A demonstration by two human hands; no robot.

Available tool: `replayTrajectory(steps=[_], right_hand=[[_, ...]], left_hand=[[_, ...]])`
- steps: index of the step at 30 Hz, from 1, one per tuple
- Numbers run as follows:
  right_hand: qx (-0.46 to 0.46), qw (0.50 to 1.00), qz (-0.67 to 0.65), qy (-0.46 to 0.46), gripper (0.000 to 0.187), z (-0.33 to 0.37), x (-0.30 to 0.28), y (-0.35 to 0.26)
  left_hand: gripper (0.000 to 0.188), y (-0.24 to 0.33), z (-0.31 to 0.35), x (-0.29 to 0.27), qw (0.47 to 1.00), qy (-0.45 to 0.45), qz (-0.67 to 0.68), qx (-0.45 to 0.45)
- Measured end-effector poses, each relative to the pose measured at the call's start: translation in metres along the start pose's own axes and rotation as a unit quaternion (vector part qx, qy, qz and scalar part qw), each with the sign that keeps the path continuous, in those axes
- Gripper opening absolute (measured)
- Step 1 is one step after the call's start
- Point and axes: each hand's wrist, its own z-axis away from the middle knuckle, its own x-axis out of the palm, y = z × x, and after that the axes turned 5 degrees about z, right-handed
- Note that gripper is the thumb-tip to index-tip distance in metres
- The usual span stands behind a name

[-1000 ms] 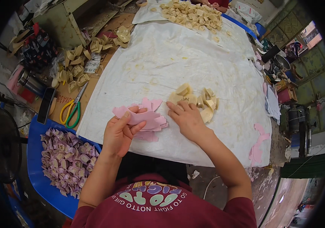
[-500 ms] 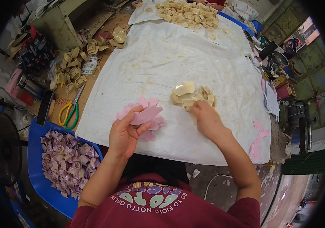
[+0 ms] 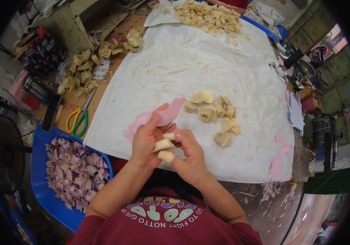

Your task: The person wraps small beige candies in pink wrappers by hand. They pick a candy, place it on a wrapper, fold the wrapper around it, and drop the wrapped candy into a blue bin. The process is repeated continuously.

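My left hand [image 3: 146, 141] is closed on a pink cut piece [image 3: 171, 112] that sticks out past its fingers. More pink pieces [image 3: 132, 130] lie on the white cloth just beyond that hand. Close against it, my right hand [image 3: 191, 157] pinches a small cream block [image 3: 163, 145] shaped like a shoe heel. Pale covers sit on the thumb and a fingertip of the right hand. Several similar cream heel blocks [image 3: 220, 108] lie loosely on the cloth ahead and to the right, one of them [image 3: 223, 139] nearer to me.
The white cloth [image 3: 150, 69] covers the table. To the left are scissors [image 3: 79, 116], a phone [image 3: 51, 112] and more cream blocks [image 3: 84, 75]. A blue bin [image 3: 40, 175] holds wrapped purple pieces. Pink scraps [image 3: 280, 157] lie at right. A large cream pile [image 3: 209, 18] sits far off by another person.
My right hand has come back from the cream blocks with one in its fingers and now meets my left hand. The block cluster is more spread out, some nearer me.
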Motion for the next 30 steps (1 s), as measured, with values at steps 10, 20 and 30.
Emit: replayTrajectory(steps=[10, 20, 30], right_hand=[[-0.133, 0.974, 0.183, -0.020, 0.032, -0.005, -0.005, -0.029], [-0.206, 0.970, 0.120, 0.054, 0.036, -0.010, -0.016, -0.038], [-0.260, 0.951, 0.150, 0.068, 0.034, -0.017, -0.016, -0.041]], left_hand=[[0.034, 0.017, 0.013, -0.001, 0.999, -0.015, -0.019, 0.046], [0.039, 0.018, 0.036, 0.001, 0.987, -0.117, -0.069, 0.089], [0.040, 0.022, 0.049, 0.006, 0.981, -0.119, -0.135, 0.071]])
